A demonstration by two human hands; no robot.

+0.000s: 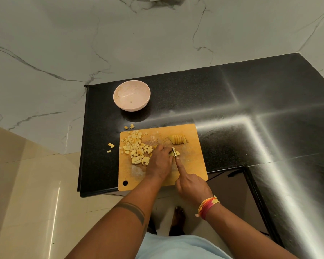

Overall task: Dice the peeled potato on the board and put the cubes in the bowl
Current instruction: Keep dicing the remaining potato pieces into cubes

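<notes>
Yellow cubes (137,149) are heaped on the left half of the wooden board (195,165), which shows that a good part of the dicing is done. A fanned stack of uncut slices (178,139) is left near the far edge of the board, well apart from the hands. A small potato piece (176,153) is being worked at the middle of the board. It is held down under the curled fingers of the left hand (160,162), so this grip is closed on the piece. The knife (174,152) is held by the right hand (192,186): the handle is hidden inside the closed fist, and the forefinger is laid straight along the back of the blade, which stands in the piece just beside the left fingertips.

Nothing has yet been moved to the pink bowl (131,95); it stands on the black bench (232,101) beyond the board's far left corner and holds no cubes, only a speck. A few stray bits (111,145) are scattered on the bench off the board's left and far edges. By this reckoning the task is judged roughly half done: the piece in hand and the slice stack remain to be cut, the strays gathered, and everything carried to the bowl.
</notes>
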